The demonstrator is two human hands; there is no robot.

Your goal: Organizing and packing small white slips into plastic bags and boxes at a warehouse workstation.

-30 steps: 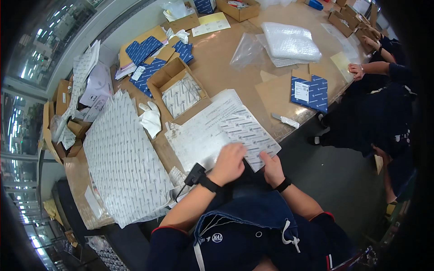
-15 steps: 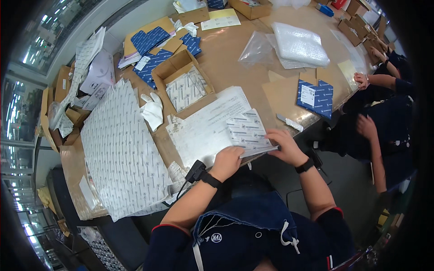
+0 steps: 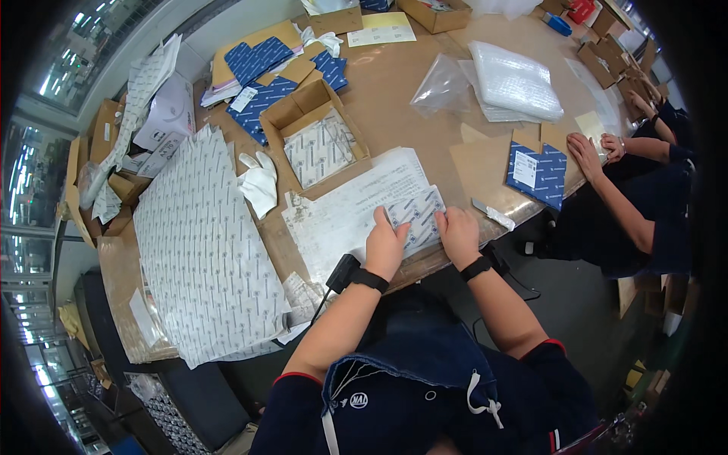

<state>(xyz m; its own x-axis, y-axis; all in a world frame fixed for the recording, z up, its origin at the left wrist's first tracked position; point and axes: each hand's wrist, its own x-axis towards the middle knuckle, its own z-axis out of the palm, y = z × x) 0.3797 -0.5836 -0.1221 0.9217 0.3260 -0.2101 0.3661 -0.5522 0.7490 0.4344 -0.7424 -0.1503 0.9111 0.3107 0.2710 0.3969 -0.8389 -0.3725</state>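
Between my hands is a flat packet wrapped in white paper with a repeating blue-grey print [image 3: 418, 215]. My left hand [image 3: 387, 244] closes on its left edge, thumb on top. My right hand [image 3: 458, 233] grips the right edge the same way. What lies inside the paper is hidden. Under the packet lies a worn white sheet [image 3: 326, 220] with faint lines of print, near the table's front edge. Beyond it stands an open cardboard box [image 3: 356, 145] holding several packets in the same printed paper.
A stack of large printed paper sheets [image 3: 201, 258] covers the table's left side, beside a white glove [image 3: 258, 186]. A knife with a wrapped handle [image 3: 494, 215] lies right, near blue flat cartons [image 3: 537, 171] and bubble wrap [image 3: 516, 82]. Another person's hands [image 3: 588, 155] rest at the right edge.
The packet looks smaller and narrower now, its paper folded in. My right hand has moved from its near right corner to its right edge. The other person's hand has come onto the table.
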